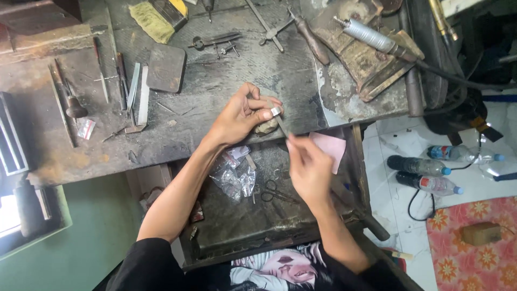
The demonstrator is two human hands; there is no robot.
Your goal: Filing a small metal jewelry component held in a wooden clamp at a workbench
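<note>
My left hand (243, 112) pinches a small silver ring (275, 111) between thumb and fingers at the front edge of the dark workbench (215, 81), over a worn wooden peg (266, 127). My right hand (308, 168) grips a thin metal file (281, 125) whose tip reaches up to the ring. Both hands hover above an open drawer (242, 215) below the bench.
The drawer holds crumpled plastic bags (235, 178), scissors (276, 192) and a pink paper (330, 148). Files, a flat metal plate (166, 68), a yellow sponge (152, 21) and a handpiece (371, 37) lie on the bench. Plastic bottles (423, 173) lie on the tiled floor at right.
</note>
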